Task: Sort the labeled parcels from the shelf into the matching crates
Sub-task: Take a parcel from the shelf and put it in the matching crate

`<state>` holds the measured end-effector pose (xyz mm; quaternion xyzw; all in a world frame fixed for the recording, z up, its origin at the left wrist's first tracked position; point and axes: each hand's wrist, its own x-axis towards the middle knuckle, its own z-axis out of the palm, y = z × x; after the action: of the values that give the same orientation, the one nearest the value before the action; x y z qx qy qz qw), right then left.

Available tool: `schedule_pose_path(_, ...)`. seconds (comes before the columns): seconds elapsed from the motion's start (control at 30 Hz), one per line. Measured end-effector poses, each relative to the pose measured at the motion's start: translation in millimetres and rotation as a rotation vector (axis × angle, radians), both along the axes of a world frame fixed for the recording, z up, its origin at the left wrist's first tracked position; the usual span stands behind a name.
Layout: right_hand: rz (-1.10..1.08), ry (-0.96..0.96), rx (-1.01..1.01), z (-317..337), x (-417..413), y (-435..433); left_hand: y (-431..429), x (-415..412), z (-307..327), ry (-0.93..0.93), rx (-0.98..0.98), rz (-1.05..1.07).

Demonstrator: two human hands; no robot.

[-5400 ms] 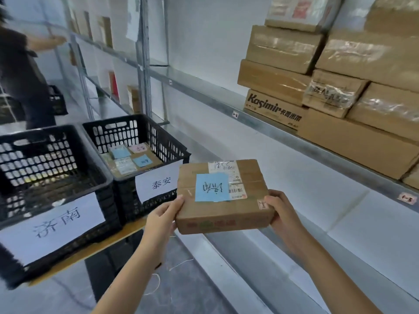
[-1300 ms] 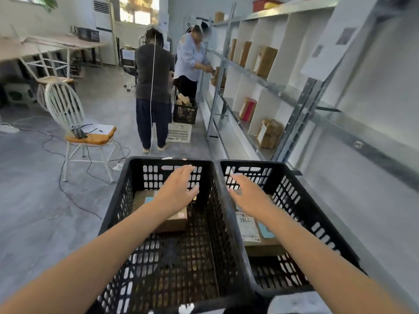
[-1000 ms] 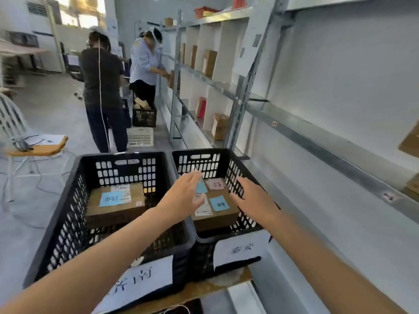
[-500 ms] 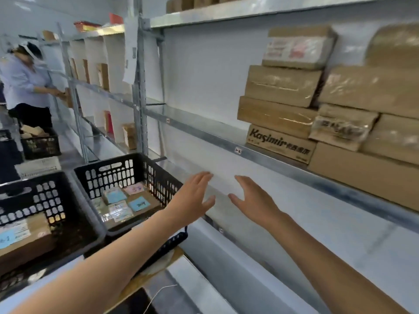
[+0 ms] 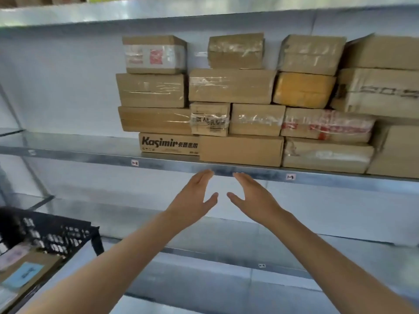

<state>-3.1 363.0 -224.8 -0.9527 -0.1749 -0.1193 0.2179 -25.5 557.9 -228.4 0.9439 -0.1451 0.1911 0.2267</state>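
Note:
A wall of brown taped cardboard parcels is stacked several high on the metal shelf. A plain box sits in the bottom row, with a "Kasimir" box to its left. My left hand and my right hand are both raised with straight fingers and hold nothing, palms facing each other, just below the shelf's front edge under the plain box. One black crate shows at the lower left, holding a parcel with a blue note.
A lower metal shelf runs behind my forearms. The shelf space left of the parcel stack is bare metal. Small location tags mark the shelf edge. Another shelf runs overhead.
My view has swung right, from the crates to the parcel stack. Both empty hands have risen toward the shelf edge. The parcel held earlier lies in the left crate.

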Motion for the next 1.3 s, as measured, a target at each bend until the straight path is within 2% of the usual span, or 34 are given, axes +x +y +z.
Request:
schedule_pose_path(0.43,-0.505,-0.004,-0.005,23,-82,-160,-164,19,33,0.013,-0.099,-0.483)
schedule_pose_path(0.67,-0.628,-0.051,0.060,48,-99,-206,-213,24,57,-0.007,-0.100,-0.625)
schedule_pose_path(0.83,-0.638,-0.121,0.104,73,-94,-239,-254,26,76,-0.051,-0.104,-0.630)
schedule_pose_path(1.0,-0.578,-0.210,0.106,107,-74,-282,-284,36,109,-0.129,-0.206,-0.614)
schedule_pose_path(1.17,-0.526,-0.289,0.147,147,-50,-322,-301,43,150,-0.373,-0.166,-0.502)
schedule_pose_path(1.3,-0.468,-0.363,0.178,180,-29,-344,-316,50,187,-0.469,-0.208,-0.396)
